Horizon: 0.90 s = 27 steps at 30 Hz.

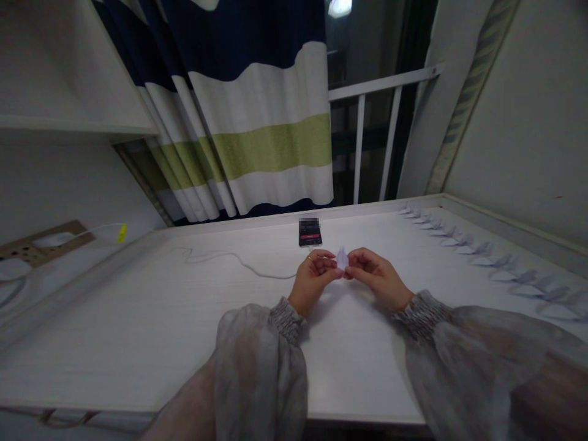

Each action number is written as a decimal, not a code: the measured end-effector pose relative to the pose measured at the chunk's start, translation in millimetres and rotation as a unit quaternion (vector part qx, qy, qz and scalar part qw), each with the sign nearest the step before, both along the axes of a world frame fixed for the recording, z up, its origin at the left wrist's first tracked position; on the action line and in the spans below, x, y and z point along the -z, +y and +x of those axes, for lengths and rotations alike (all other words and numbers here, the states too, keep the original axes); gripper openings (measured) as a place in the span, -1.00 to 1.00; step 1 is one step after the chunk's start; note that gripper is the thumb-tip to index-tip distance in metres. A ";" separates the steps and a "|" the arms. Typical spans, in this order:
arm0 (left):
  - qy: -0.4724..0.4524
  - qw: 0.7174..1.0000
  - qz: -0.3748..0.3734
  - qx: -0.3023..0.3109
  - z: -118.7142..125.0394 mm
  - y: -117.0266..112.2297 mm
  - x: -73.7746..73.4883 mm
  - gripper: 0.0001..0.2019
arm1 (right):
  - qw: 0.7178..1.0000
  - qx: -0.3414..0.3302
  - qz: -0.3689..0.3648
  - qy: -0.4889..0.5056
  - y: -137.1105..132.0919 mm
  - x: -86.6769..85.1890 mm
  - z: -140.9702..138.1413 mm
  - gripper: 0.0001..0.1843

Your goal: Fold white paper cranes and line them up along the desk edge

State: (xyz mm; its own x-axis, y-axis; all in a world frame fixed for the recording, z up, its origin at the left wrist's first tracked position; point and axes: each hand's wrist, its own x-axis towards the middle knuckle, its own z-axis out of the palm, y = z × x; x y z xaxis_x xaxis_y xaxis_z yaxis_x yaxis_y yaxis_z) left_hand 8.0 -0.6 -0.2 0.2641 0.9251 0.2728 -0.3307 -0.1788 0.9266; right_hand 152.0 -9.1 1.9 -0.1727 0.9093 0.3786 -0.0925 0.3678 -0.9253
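A small piece of folded white paper [342, 258] stands upright between my two hands, above the middle of the white desk [220, 355]. My left hand [316, 275] pinches its lower left side between thumb and fingers. On the opposite side, my right hand [374, 275] grips the lower right edge in a similar pinch. The paper comes to a point at the top. Its lower part is partly covered by my fingertips, so the folds there are hard to make out.
Several folded white paper pieces [482, 250] line the desk's right side. A phone [310, 233] lies beyond my hands, with a white cable [248, 264] trailing left. A power socket panel [50, 242] is at far left. Behind the desk hang a striped curtain [271, 141] and white window bars [361, 147].
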 end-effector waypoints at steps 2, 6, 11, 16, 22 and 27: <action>-0.004 1.000 0.002 0.018 -0.5 -0.5 -0.8 -0.70 | 1.000 -0.015 -0.015 0.001 -1.2 -1.7 0.1 -0.83; 0.005 0.999 0.002 0.033 -0.7 -1.3 -1.8 -0.75 | 0.999 -0.039 -0.031 -0.018 -3.3 -3.9 1.8 -0.82; 0.018 0.999 -0.020 0.029 -1.0 -0.9 -1.6 -0.77 | 0.998 -0.046 -0.030 -0.025 -2.5 -2.4 3.8 -0.81; 0.017 0.999 -0.031 0.022 -1.2 1.0 -0.4 -0.80 | 0.998 -0.053 -0.030 -0.020 -1.7 -2.1 4.1 -0.84; 0.019 0.999 -0.029 0.013 -0.7 0.7 -1.4 -0.89 | 0.999 -0.029 -0.028 -0.027 -2.7 -2.1 5.2 -0.89; 0.021 1.000 -0.020 0.008 -0.1 -1.1 -4.6 -0.92 | 1.000 -0.023 -0.012 -0.017 -0.7 2.3 7.2 -0.93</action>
State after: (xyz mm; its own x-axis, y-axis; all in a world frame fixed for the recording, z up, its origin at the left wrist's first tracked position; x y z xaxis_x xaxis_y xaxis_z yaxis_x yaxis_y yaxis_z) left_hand 7.9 -1.6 4.4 0.2889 0.9308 0.2239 -0.2935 -0.1365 0.9462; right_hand 159.2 -9.8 -0.5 -0.2267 0.9087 0.3505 -0.0766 0.3422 -0.9365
